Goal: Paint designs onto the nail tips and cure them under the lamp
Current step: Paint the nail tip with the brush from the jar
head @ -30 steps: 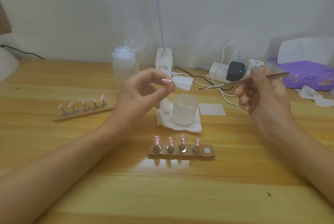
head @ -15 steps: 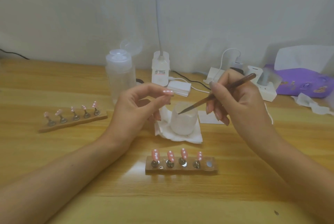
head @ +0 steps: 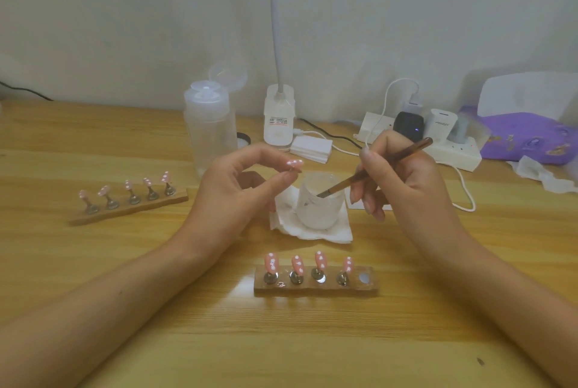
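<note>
I pinch a small pink nail tip with white dots [head: 294, 164] between the thumb and forefinger of my left hand [head: 240, 187], held up off the table. My right hand [head: 403, 181] grips a thin brown-handled brush [head: 391, 163] like a pen. Its tip dips inside the frosted white cup [head: 319, 206] just below and to the right of the pinched tip. The cup stands on a crumpled white paper napkin [head: 312, 232].

Nearer me than both hands, a short wooden holder [head: 316, 286] carries four more pink dotted tips on metal stands. Well left of my left hand lies a second wooden holder [head: 128, 204] with five tips — and beyond my left fingers stands a clear plastic pump bottle [head: 209, 134], lid flipped up — all on the pale wooden table [head: 187, 340].
</note>
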{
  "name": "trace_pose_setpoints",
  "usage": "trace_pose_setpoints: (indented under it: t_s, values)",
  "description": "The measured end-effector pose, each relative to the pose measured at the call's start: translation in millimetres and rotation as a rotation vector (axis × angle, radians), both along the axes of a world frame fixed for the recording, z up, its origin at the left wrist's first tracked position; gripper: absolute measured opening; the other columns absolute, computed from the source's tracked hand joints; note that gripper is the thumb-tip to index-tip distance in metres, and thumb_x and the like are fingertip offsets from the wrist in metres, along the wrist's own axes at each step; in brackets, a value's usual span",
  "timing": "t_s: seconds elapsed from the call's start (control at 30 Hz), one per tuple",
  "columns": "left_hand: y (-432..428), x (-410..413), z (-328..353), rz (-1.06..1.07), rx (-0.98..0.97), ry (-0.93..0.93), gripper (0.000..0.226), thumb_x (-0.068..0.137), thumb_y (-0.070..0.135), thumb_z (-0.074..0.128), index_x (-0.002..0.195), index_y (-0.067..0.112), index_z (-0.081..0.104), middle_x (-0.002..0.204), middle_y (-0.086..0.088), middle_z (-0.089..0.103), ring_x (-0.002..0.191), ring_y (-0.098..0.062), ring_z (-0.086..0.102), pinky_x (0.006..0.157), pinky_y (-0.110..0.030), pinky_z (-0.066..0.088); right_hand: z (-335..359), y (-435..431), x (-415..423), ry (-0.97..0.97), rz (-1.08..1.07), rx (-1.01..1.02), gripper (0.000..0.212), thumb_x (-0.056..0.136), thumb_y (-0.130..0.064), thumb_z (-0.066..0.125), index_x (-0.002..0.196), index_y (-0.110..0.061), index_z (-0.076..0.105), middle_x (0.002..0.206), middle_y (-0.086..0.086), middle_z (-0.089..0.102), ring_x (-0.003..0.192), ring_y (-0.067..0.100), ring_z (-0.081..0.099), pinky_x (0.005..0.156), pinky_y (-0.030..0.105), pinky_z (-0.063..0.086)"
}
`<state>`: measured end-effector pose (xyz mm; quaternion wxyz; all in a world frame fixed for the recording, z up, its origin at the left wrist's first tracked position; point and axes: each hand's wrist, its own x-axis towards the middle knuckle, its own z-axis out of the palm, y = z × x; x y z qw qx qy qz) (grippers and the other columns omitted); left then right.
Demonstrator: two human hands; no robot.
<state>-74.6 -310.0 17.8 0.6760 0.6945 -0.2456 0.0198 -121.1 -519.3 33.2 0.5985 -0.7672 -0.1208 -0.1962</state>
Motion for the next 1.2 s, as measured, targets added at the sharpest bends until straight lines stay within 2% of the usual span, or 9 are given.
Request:
trace_pose_setpoints:
  t_s: [0.13,0.23,0.43,0.57,0.7,0.83,1.07,1.2]
  values:
    - [1,0,-1,-0.014,0.020,0.008,0.010,0.078,0.032,0.075,0.088,0.028,0.075,0.093,0.011,0.074,0.053,-0.005,0.053,0.050,-0.015,0.044,-2,-4,-1,0.030,-0.012,0.088,0.026,0.102,-0.022,0.051,0.079,-0.009,0.048,0.060,0.009,0.064,0.046,0.016,0.051,0.041,0.024,0.041]
    - [1,1,-2,-0.006,0.035,0.022,0.016,0.075,0.035,0.075,0.084,0.022,0.073,0.094,0.006,0.075,0.054,-0.008,0.054,0.050,-0.019,0.047,-4,-12,-1,0.043,-0.073,0.202,0.027,0.105,-0.020,0.047,0.078,-0.013,0.048,0.060,0.008,0.063,0.045,0.015,0.049,0.041,0.021,0.039]
    - [1,-1,-3,-0.010,0.113,-0.013,0.015,0.076,0.034,0.075,0.083,0.021,0.072,0.083,0.008,0.072,0.049,-0.006,0.054,0.051,-0.017,0.046,-14,-27,-5,0.103,-0.106,0.461,0.030,0.104,-0.021,0.047,0.075,-0.017,0.052,0.059,0.006,0.061,0.046,0.012,0.048,0.041,0.018,0.037]
    - [1,0,-3,0.002,0.157,-0.038,0.008,0.083,0.023,0.076,0.089,0.023,0.071,0.087,0.009,0.072,0.047,-0.005,0.046,0.049,-0.014,0.042,-15,-29,-3,0.159,-0.103,0.572,0.030,0.102,-0.023,0.050,0.073,-0.020,0.056,0.060,0.005,0.061,0.048,0.011,0.049,0.043,0.017,0.038]
    - [0,0,-4,0.007,0.189,-0.046,0.008,0.085,0.018,0.076,0.083,0.018,0.068,0.068,0.018,0.065,0.046,-0.003,0.042,0.046,-0.012,0.038,-15,-29,-3,0.159,-0.069,0.574,0.025,0.094,-0.030,0.057,0.072,-0.021,0.059,0.061,0.005,0.063,0.049,0.011,0.051,0.045,0.017,0.040]
    - [0,0,-5,0.007,0.202,-0.048,0.011,0.084,0.019,0.077,0.080,0.015,0.068,0.061,0.020,0.062,0.045,-0.006,0.043,0.045,-0.016,0.038,-14,-28,-3,0.135,-0.019,0.511,0.023,0.090,-0.034,0.059,0.079,-0.015,0.055,0.065,0.005,0.067,0.051,0.010,0.056,0.046,0.017,0.043]
    - [0,0,-5,-0.013,0.198,-0.057,0.011,0.082,0.019,0.077,0.080,0.014,0.068,0.074,0.013,0.067,0.045,-0.007,0.041,0.044,-0.014,0.035,-12,-24,-4,0.128,0.000,0.405,0.026,0.085,-0.044,0.064,0.076,-0.021,0.060,0.073,0.008,0.073,0.057,0.013,0.062,0.048,0.017,0.044]
    - [1,1,-6,-0.016,0.200,-0.073,0.011,0.084,0.016,0.077,0.080,0.012,0.067,0.064,0.017,0.063,0.043,-0.004,0.039,0.044,-0.013,0.034,-13,-22,-5,0.137,-0.031,0.358,0.024,0.087,-0.040,0.064,0.073,-0.022,0.059,0.072,0.010,0.072,0.055,0.013,0.060,0.046,0.018,0.043]
